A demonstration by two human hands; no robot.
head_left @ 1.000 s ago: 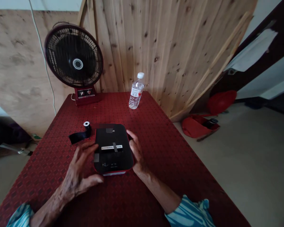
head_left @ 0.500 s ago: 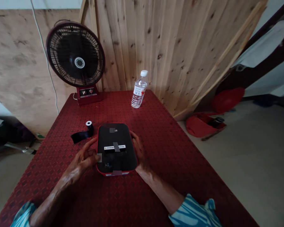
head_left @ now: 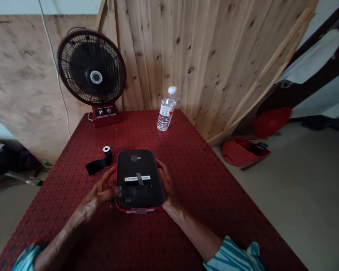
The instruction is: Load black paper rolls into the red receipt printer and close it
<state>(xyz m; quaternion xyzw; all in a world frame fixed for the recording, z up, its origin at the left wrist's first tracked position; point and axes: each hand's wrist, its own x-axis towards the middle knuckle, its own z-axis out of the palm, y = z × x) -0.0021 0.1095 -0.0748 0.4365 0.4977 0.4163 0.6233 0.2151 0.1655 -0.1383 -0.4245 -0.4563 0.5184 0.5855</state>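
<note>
A black box (head_left: 138,169) with a red rim and a white label strip lies flat on the red patterned tablecloth (head_left: 203,180). My left hand (head_left: 103,190) presses its curled fingers against the box's left side, at a small grey tab. My right hand (head_left: 165,184) is cupped along the right side, so the box sits between both hands. A black roll with a white core (head_left: 106,151) stands just left of the box, its loose black strip (head_left: 95,166) trailing to the left.
A dark red table fan (head_left: 92,74) stands at the table's far left corner against plywood. A clear water bottle (head_left: 166,110) stands at the far edge by the wooden planks. A red bag (head_left: 238,153) and a red round object (head_left: 269,121) lie on the floor to the right.
My left hand has moved in from an open hover over the box's left edge and now presses against its side. The right hand stays on the right side.
</note>
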